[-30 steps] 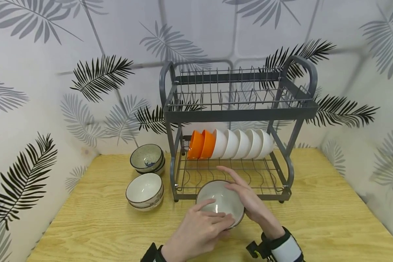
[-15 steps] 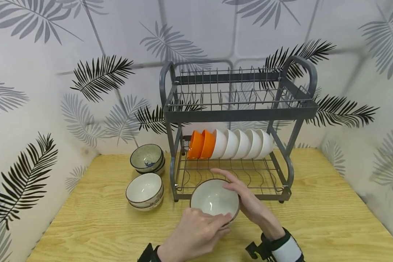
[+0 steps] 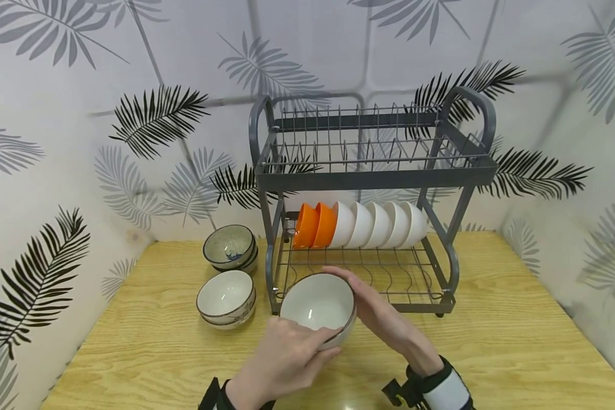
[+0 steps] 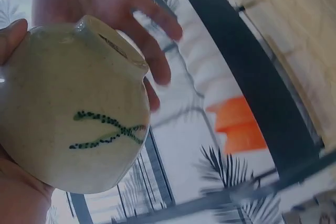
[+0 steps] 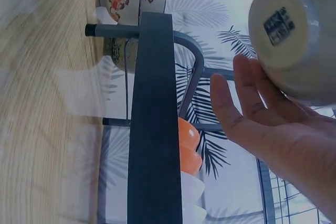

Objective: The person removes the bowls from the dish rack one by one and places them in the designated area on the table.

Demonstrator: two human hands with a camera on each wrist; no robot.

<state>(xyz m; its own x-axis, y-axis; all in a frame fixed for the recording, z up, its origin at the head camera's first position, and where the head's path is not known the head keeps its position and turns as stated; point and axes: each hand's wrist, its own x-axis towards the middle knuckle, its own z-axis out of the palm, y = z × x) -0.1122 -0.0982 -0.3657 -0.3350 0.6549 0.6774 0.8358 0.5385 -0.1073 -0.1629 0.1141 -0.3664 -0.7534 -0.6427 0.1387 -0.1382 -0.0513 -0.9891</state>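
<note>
A cream bowl with a brown rim [image 3: 318, 307] is held up tilted in front of the rack, its mouth toward the head camera. My left hand [image 3: 279, 359] pinches its near rim, thumb and fingers on either side of the wall. Along the bowl's right side lies my right hand [image 3: 386, 322], fingers extended beside the wall. A green dotted pattern marks the bowl's outside [image 4: 79, 98] in the left wrist view. In the right wrist view the foot of the bowl [image 5: 281, 24] shows a dark square stamp, with the right fingers [image 5: 257, 95] close under it.
A grey two-tier dish rack [image 3: 379, 181] stands behind the hands. Its lower tier carries two orange bowls [image 3: 315, 226] and several white bowls [image 3: 381, 225] on edge. Left of it, patterned white bowls [image 3: 226, 299] and speckled dark-rimmed bowls [image 3: 230, 249] are stacked on the wooden table [image 3: 148, 341].
The bowl has moved left and slightly up, toward the rack's left front corner. Both hands have moved left with it, and the left fingers have drawn back from inside to the rim.
</note>
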